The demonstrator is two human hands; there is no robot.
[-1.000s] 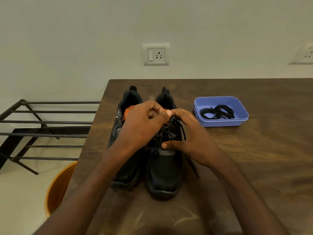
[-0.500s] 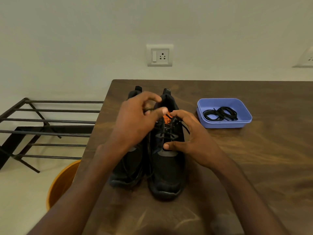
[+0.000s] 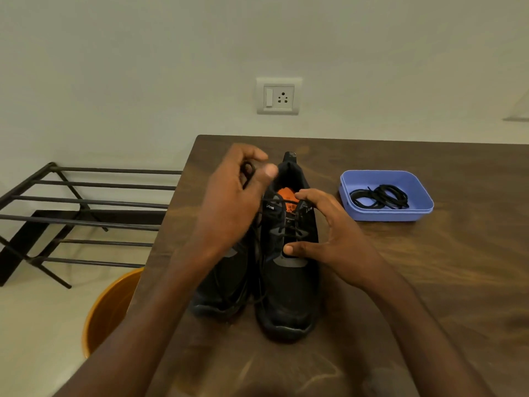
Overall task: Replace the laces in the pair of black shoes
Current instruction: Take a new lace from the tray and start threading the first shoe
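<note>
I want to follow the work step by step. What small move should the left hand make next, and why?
Probably keep drawing the old lace up and out of the right shoe. The left hand pinches a loop of it above the shoes, crossings remain lower down, and the right hand steadies the shoe with its thumb on the tongue.

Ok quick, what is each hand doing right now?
Left hand: lifted above the shoes, fingers pinching a black lace.
Right hand: curled round the right shoe, thumb pressing on its laces.
</note>
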